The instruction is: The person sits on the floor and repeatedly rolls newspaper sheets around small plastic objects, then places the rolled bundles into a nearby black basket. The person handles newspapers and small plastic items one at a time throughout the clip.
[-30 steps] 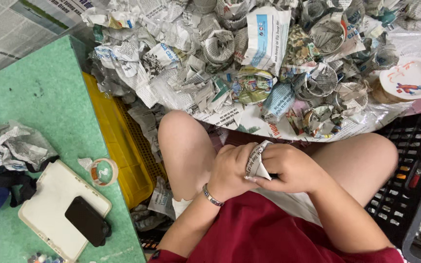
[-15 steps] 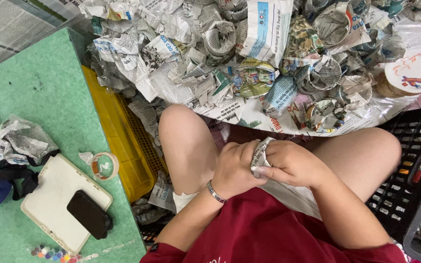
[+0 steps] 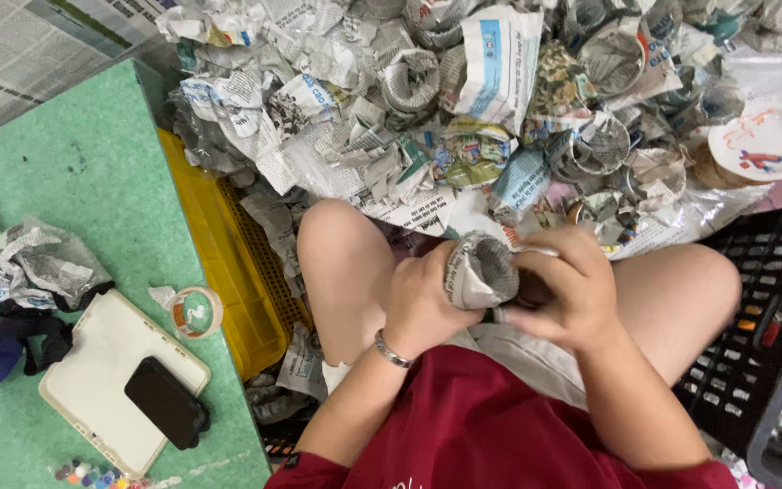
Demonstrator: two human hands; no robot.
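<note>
Holding a newspaper-wrapped bundle [image 3: 480, 270] at lower centre of frame, we clamp left hand [image 3: 423, 303] and right hand [image 3: 565, 288] fingers on it; best kept taut, we judge. Beyond, upper frame: heaped newspaper wraps [image 3: 427, 109].

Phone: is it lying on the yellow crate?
No, the phone lies on a white tablet on the green table, beside the crate.

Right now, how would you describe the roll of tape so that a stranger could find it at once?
Start from the green table on the left. Near its right edge, beside the yellow crate and just above the white tablet with the black phone, lies the roll of tape. It is the only small clear ring there.
</note>
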